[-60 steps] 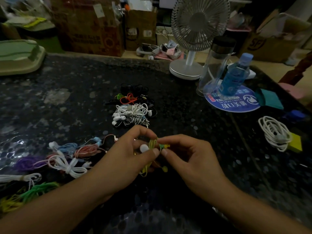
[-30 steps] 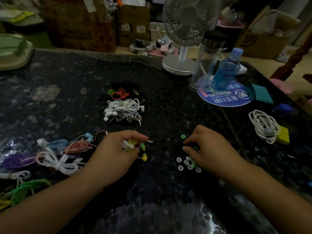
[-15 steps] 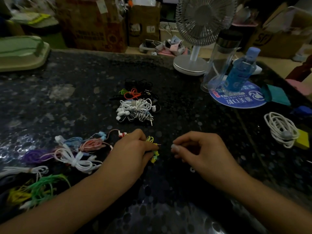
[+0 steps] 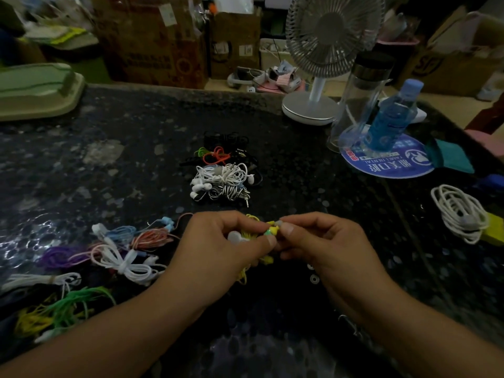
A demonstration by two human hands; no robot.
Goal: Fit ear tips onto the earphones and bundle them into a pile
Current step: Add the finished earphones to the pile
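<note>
My left hand point(image 4: 218, 249) grips a yellow earphone point(image 4: 246, 236) with a white ear tip on one bud; its yellow cord hangs below the fingers. My right hand point(image 4: 324, 244) pinches a small pale ear tip point(image 4: 277, 223) against the yellow bud held between both hands. A pile of bundled earphones point(image 4: 222, 173), white, black, orange and green, lies on the dark table beyond the hands. Loose coloured earphones point(image 4: 120, 249) lie at the left. A few loose ear tips point(image 4: 313, 278) rest under my right wrist.
A white desk fan point(image 4: 324, 55), a clear bottle point(image 4: 360, 99) and a blue bottle point(image 4: 392, 118) stand at the back right on a round blue mat point(image 4: 387, 165). A coiled white cable point(image 4: 461, 211) lies at the right. A green tray point(image 4: 38, 91) sits at the back left.
My right hand reached down to the loose ear tips on the table, picked one up and came back up to the yellow earphone in my left hand.
</note>
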